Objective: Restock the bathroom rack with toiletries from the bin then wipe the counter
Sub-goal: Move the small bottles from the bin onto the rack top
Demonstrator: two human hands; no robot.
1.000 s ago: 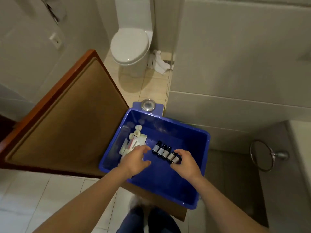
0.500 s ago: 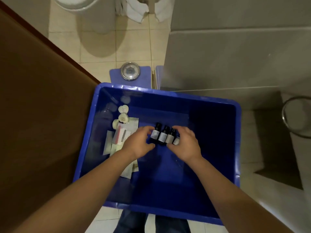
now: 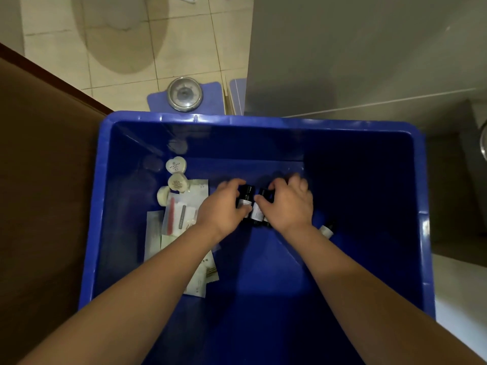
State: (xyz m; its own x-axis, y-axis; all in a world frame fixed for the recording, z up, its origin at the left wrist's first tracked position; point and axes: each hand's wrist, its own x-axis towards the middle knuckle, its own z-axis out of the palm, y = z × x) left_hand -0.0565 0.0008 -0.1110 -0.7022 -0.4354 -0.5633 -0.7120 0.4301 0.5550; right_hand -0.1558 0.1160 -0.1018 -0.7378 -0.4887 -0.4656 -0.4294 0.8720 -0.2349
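A deep blue plastic bin [image 3: 126, 206] fills the view. On its floor stands a cluster of small dark toiletry bottles [image 3: 254, 206] with pale labels. My left hand [image 3: 224, 206] curls round the bottles from the left, and my right hand [image 3: 288, 205] curls round them from the right, so most of the cluster is hidden. One more dark bottle [image 3: 326, 229] lies loose just right of my right wrist. Three small round white soaps [image 3: 177, 173] and several flat sachets [image 3: 181, 217] lie at the bin's left side.
A brown wooden door panel [image 3: 44, 180] stands against the bin's left. A blue bathroom scale [image 3: 184, 94] with a round dial sits on the tiled floor behind the bin. A grey wall [image 3: 355, 48] rises at the back right.
My head has dropped closer over the bin. Both hands have closed inward round the bottle cluster, and one bottle now lies apart to the right.
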